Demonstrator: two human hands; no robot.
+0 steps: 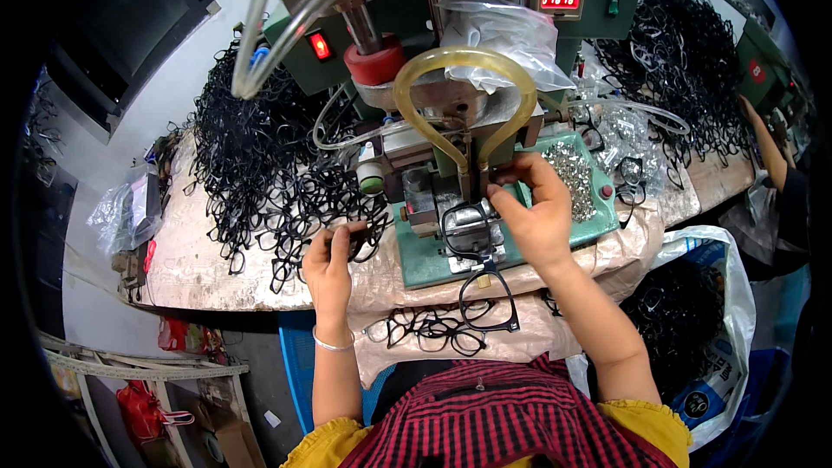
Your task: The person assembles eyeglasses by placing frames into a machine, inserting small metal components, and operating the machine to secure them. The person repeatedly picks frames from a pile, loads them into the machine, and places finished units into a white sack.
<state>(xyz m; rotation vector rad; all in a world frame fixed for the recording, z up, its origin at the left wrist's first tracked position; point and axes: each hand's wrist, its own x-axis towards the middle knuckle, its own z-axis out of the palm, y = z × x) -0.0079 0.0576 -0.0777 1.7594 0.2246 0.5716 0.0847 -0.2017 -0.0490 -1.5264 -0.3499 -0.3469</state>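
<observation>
A black eyeglass frame (pixel 513 324) sits at the front of the bench press (pixel 464 108), one rim on the metal fixture and the other hanging over the green base's front edge. My right hand (pixel 539 215) is beside the press head, thumb and fingertips pinched together just above this frame. What lies between those fingertips is too small to make out. At the front edge of a heap of black eyeglass frames (pixel 251 139), my left hand (pixel 329 270) has its fingers closed on a dark piece, seemingly one of these frames.
Small metal parts (pixel 572 178) fill a green tray (pixel 607 218) right of the press. Several frames (pixel 433 329) lie on brown paper before me. Another heap (pixel 672 61) stands at the back right, near another person's arm (pixel 767 143). A white sack (pixel 737 312) holds dark pieces.
</observation>
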